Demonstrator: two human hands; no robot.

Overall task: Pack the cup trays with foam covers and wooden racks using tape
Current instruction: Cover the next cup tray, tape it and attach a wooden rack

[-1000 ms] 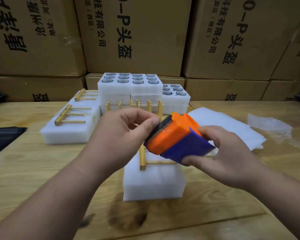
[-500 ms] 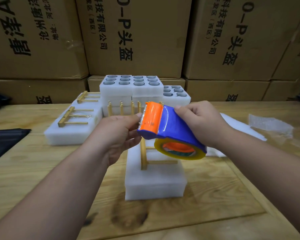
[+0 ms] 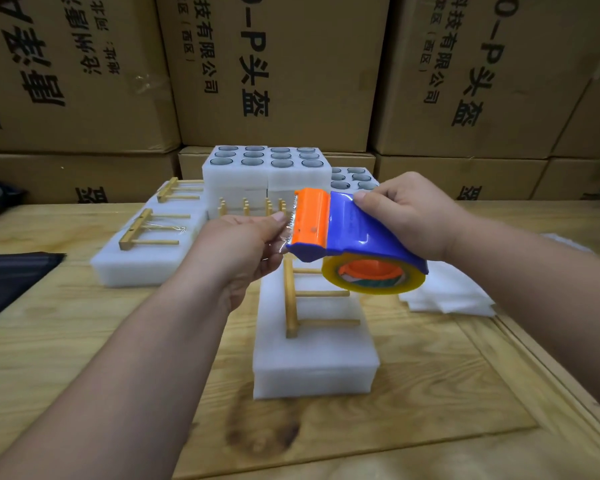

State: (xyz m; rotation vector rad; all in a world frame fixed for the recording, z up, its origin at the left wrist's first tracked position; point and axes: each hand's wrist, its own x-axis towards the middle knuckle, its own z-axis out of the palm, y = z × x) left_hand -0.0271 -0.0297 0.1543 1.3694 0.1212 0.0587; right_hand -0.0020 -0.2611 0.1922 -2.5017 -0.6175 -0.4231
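Observation:
A white foam-covered cup tray lies on the table in front of me with a wooden rack on top. Above it my right hand grips a blue and orange tape dispenser holding a roll of clear tape. My left hand pinches the loose tape end at the dispenser's toothed orange edge. The far part of the rack is hidden behind the dispenser.
Two taped trays with racks lie at the left. Open foam cup trays are stacked at the back, with loose wooden racks before them. Foam sheets lie at the right, a black cloth at the left. Cardboard boxes wall the back.
The dispenser has turned over from its underside-up pose, roll now hanging below. My right hand shifted its grip to the blue body, and my left hand has taken the tape end.

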